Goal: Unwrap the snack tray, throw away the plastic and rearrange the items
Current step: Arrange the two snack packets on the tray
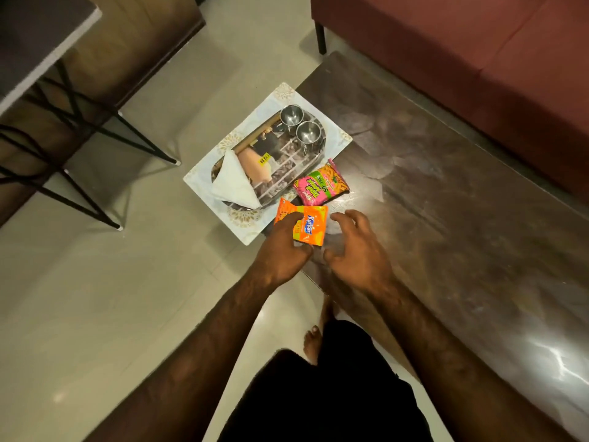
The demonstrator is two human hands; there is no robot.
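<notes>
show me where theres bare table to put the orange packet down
The dark table is bare to the right of the pink and green packet, up to the maroon sofa, and nearer along its length past the right hand. It is crowded at the far-left corner: steel cups, folded napkin on the tray. The left hand holds the orange packet.

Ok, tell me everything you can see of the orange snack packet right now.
The orange snack packet is a small, glossy, sealed-looking pouch with a blue logo across its front. It lies roughly flat at the near edge of the dark table, its far corner overlapping the patterned placemat. The left hand rests fingers on it; the right hand hovers open beside it, apart. The pink-green packet lies just beyond.
</notes>
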